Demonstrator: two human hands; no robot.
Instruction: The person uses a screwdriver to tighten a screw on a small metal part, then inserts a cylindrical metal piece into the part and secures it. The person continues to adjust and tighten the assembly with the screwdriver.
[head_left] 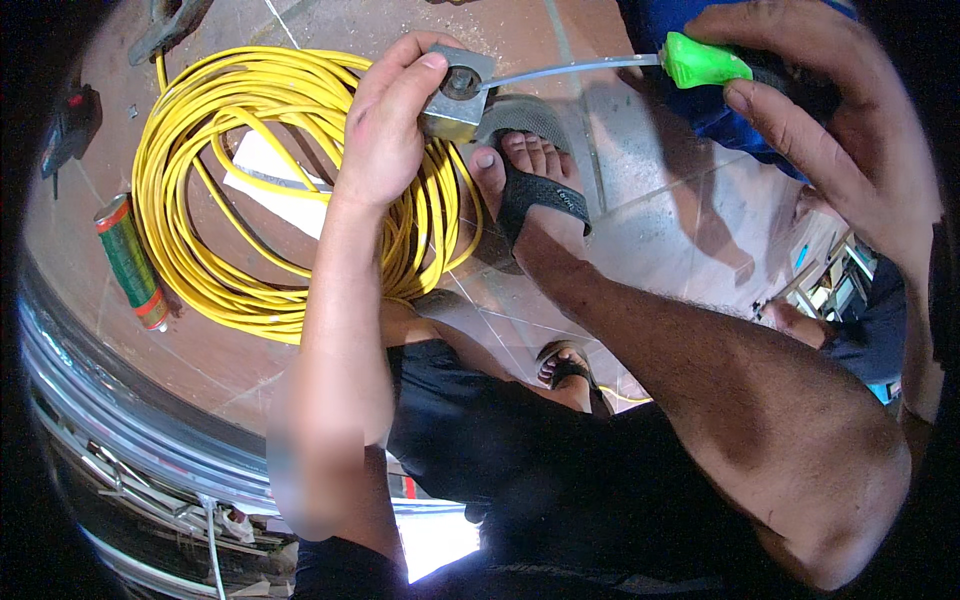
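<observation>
My left hand (pixel 385 120) is closed around a small squared metal block (pixel 462 72), thumb pressed on its upper face. A round recess with a bolt-like piece in it shows on that face, and the block's lower side looks yellowish. My right hand (pixel 830 110) pinches the bright green handle (pixel 708 62) of a long-shafted tool that looks like a screwdriver. Its pale, thin shaft (pixel 575 68) runs leftward to the block's right edge. Whether the tip touches the block or passes beside it, I cannot tell.
A coil of yellow cable (pixel 165 190) lies on the tiled floor (pixel 660 215) around a white sheet (pixel 280 175). Farther left are a green-and-orange cylinder (pixel 132 262) and a dark power tool (pixel 68 135). Long metal profiles (pixel 130 430) line the lower left. Blue cloth (pixel 725 125) hangs at upper right.
</observation>
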